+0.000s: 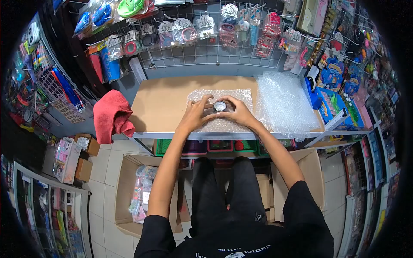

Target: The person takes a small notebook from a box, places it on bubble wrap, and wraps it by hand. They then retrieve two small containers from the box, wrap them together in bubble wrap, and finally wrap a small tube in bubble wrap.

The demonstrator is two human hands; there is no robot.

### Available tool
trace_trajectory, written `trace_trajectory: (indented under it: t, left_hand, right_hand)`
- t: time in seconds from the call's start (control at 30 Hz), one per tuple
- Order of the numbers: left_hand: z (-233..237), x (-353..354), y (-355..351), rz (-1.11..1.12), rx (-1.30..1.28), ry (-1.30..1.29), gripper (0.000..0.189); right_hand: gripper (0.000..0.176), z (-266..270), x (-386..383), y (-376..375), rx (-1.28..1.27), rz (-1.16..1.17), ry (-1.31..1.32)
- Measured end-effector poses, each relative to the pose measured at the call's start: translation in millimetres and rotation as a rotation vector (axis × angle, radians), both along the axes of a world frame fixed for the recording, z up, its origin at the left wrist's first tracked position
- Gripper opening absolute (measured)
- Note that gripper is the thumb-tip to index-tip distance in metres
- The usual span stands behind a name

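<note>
A small wristwatch (220, 106) with a round, pale dial and a dark band sits between my two hands, over a sheet of bubble wrap (234, 124). From the left side, my left hand (198, 114) curls its thumb and fingers around the watch's edge. My right hand (239, 112) closes in from the other side, thumb near the front of the dial and index finger behind it. Part of the band is hidden by my fingers. Under the bubble wrap lies a brown cardboard-covered tabletop (159, 101).
A stack of bubble wrap (286, 103) covers the table's right end. A red cloth (112, 116) hangs over the left corner. Behind, packaged accessories (185, 32) hang on a wire grid. Open cardboard boxes (124, 189) stand on the floor beside my legs.
</note>
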State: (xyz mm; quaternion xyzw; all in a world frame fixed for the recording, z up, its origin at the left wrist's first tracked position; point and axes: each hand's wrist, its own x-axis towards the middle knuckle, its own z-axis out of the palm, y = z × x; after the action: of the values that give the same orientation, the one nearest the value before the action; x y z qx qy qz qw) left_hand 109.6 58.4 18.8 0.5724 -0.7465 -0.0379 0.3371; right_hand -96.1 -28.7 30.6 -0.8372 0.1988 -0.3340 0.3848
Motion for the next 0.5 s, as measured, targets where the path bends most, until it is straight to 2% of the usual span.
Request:
trace_trajectory:
  t: [0.07,0.17,0.2,0.3,0.43,0.47,0.5]
  left_hand:
    - [5.0,-1.2,3.1,-0.010,0.005,0.000,0.068]
    - [7.2,-2.7,5.0,-0.010,-0.011,0.026,0.066]
    - [6.8,-3.0,4.8,-0.013,-0.019,0.036,0.066]
    - [5.8,-2.1,3.8,-0.018,-0.025,0.043,0.067]
    - [5.8,-1.2,2.7,-0.018,0.000,0.033,0.069]
    - [5.8,-1.6,3.2,-0.017,0.003,0.038,0.069]
    - [4.7,-1.7,2.6,-0.017,0.005,0.037,0.069]
  right_hand:
    - [0.042,-4.0,0.5,-3.4,-0.089,-0.027,-0.004]
    - [0.036,-7.5,2.5,-4.9,0.280,-0.087,-0.165]
    - [0.033,-9.8,8.9,-8.8,0.103,-0.176,-0.256]
    - [0.034,-5.1,4.6,-18.5,0.397,-0.262,-0.242]
    - [0.032,9.4,11.1,-12.3,0.298,-0.261,-0.018]
    - [0.032,4.5,11.4,-17.7,0.265,-0.166,0.037]
    - [0.032,0.5,12.1,-18.1,0.110,-0.188,0.054]
